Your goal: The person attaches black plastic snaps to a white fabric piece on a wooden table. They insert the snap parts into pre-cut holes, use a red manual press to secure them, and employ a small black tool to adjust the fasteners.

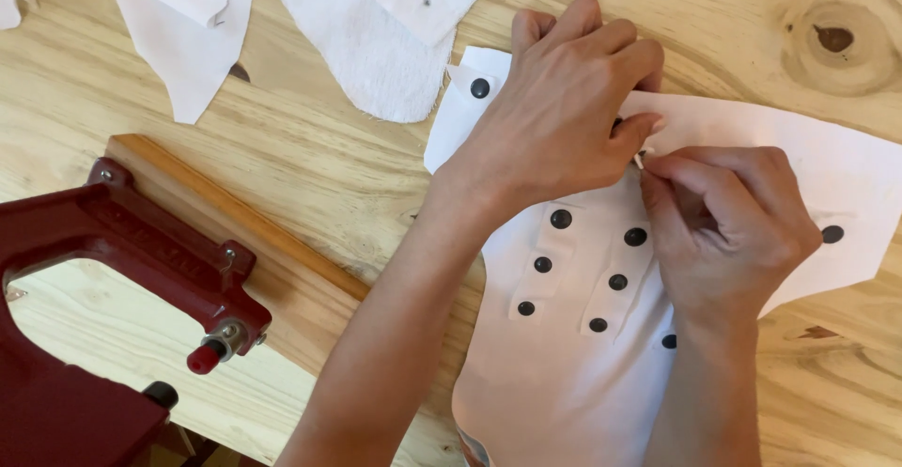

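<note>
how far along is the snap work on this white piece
Done: many black snaps already sit on the white fabric piece, in rows on its tabs. In hand: left hand presses the cloth while right hand pinches something tiny at the upper edge. Left: cannot tell how many spots remain; the red press stands unused, and other white pieces lie above.

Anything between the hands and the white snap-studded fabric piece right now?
Nothing visible. The left hand rests directly on the white fabric piece, and the right hand pinches at its upper edge, fingertips meeting the left thumb. The red press sits well off to the left, and the white scraps lie above, apart.
</note>
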